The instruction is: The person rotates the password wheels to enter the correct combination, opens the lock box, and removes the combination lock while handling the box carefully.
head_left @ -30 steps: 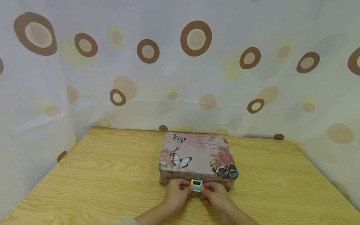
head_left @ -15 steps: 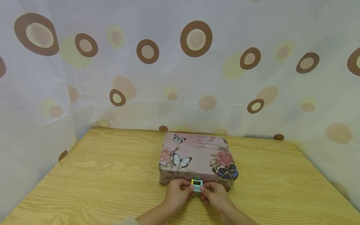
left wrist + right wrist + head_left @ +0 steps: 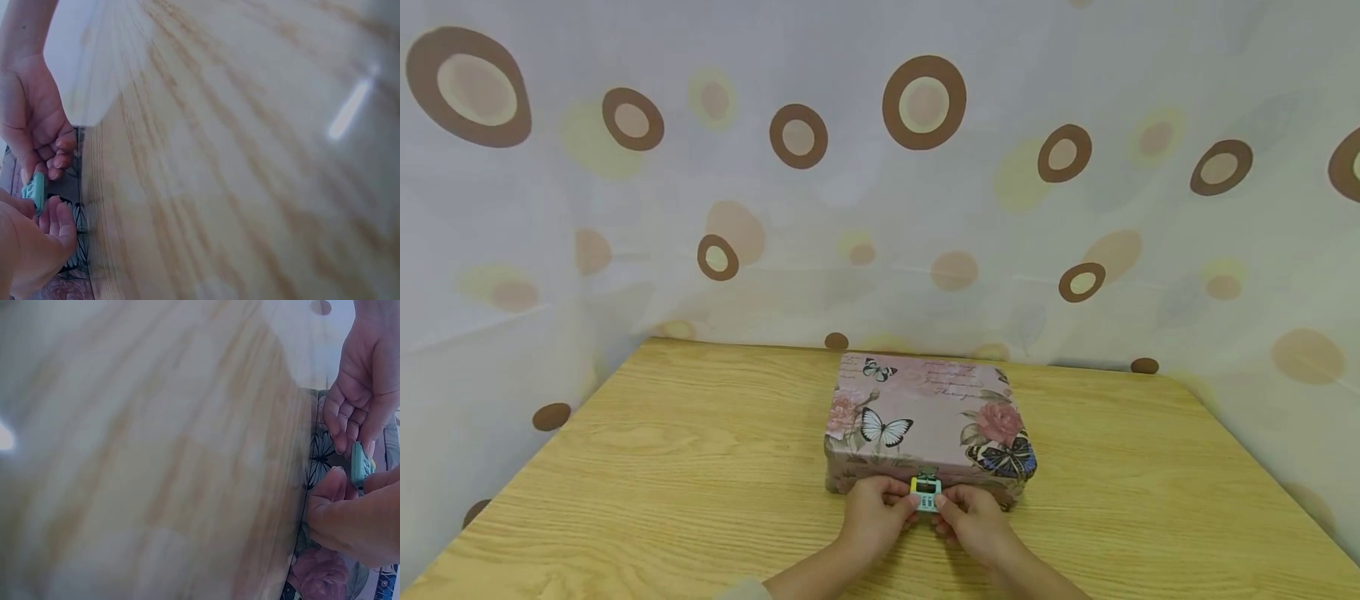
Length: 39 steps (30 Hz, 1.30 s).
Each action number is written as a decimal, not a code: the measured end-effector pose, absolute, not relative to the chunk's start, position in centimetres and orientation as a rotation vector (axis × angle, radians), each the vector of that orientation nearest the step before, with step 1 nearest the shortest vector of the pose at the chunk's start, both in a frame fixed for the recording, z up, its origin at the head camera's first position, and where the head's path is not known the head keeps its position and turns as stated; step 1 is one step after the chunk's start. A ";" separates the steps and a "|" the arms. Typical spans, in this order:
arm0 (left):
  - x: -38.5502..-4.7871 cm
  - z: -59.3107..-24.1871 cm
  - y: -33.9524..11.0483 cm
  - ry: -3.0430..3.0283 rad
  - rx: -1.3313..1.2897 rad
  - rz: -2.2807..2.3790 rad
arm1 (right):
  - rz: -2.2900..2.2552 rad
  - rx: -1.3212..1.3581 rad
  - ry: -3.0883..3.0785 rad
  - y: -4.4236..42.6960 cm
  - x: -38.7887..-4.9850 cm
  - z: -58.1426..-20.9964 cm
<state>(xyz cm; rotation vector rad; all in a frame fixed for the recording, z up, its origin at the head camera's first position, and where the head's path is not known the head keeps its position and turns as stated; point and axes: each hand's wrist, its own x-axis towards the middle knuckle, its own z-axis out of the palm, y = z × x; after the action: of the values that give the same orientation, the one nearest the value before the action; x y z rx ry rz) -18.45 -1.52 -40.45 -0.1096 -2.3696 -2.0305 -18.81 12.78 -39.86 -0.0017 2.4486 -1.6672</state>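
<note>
A small light-blue combination padlock (image 3: 927, 495) with a yellow left corner hangs at the front latch of a pink box (image 3: 917, 408) printed with butterflies and roses. My left hand (image 3: 874, 518) pinches the padlock's left side between thumb and fingers. From the right, my right hand (image 3: 976, 523) pinches its other side, the thumb by the number dials. The digits are too small to read. Both wrist views show the padlock (image 3: 37, 189) edge-on between the two hands. The box's lid is down.
The box stands on a wooden table (image 3: 700, 450). A pale curtain (image 3: 850, 208) with brown rings hangs behind the table and along its left and right sides.
Both hands keep their hold on the padlock, and the box has not moved. The curtain at the left has shifted slightly. Any turn of the dials is too small to make out.
</note>
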 end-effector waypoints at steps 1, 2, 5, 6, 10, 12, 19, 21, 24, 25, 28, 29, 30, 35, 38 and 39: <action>-18.5 -40.4 -1.5 -2.369 -0.109 -2.028 | -1.666 -0.002 2.445 12.8 -18.8 -39.9; -18.5 -40.4 -1.5 -2.369 -0.112 -2.024 | -1.666 -0.002 2.442 12.8 -18.8 -39.9; -18.5 -40.5 -1.5 -2.369 -0.121 -2.015 | -1.671 0.003 2.421 12.8 -18.9 -39.9; -18.5 -40.5 -1.6 -2.368 -0.123 -2.013 | -1.674 0.007 2.412 12.9 -18.9 -39.9; -18.5 -40.6 -1.6 -2.361 -0.131 -2.008 | -1.702 0.010 2.368 13.1 -18.8 -39.8; -18.5 -40.6 -1.6 -2.353 -0.134 -2.008 | -1.722 0.010 2.347 13.3 -18.8 -39.7; -18.6 -40.7 -1.6 -2.346 -0.135 -2.015 | -1.770 -0.022 2.303 13.8 -18.8 -39.8; -18.6 -40.7 -1.6 -2.347 -0.135 -2.023 | -1.760 -0.043 2.309 13.9 -18.9 -39.9; -18.6 -40.7 -1.7 -2.350 -0.130 -2.033 | -1.734 -0.069 2.323 13.9 -18.9 -40.0; -18.6 -40.7 -1.7 -2.353 -0.127 -2.035 | -1.728 -0.077 2.328 13.8 -18.9 -40.1; -18.6 -40.6 -1.7 -2.352 -0.125 -2.045 | -1.725 -0.068 2.336 13.7 -18.8 -40.0; -18.6 -40.6 -1.7 -2.352 -0.124 -2.049 | -1.729 -0.060 2.338 13.6 -18.8 -40.0; -18.6 -40.6 -1.6 -2.352 -0.124 -2.051 | -1.732 -0.053 2.339 13.6 -18.8 -40.0; -18.6 -40.6 -1.7 -2.350 -0.132 -2.066 | -1.726 -0.028 2.353 13.3 -18.7 -39.8; -18.6 -40.6 -1.8 -2.351 -0.146 -2.072 | -1.708 -0.015 2.358 13.2 -18.7 -39.7; -18.6 -40.7 -1.8 -2.351 -0.147 -2.077 | -1.703 -0.012 2.358 13.1 -18.7 -39.7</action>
<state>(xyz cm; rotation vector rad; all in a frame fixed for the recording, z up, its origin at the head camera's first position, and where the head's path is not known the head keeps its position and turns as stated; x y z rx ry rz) -18.59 -1.81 -40.67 -0.1473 -2.3510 -2.0772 -18.67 13.15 -39.70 -0.0116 2.3584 -1.7032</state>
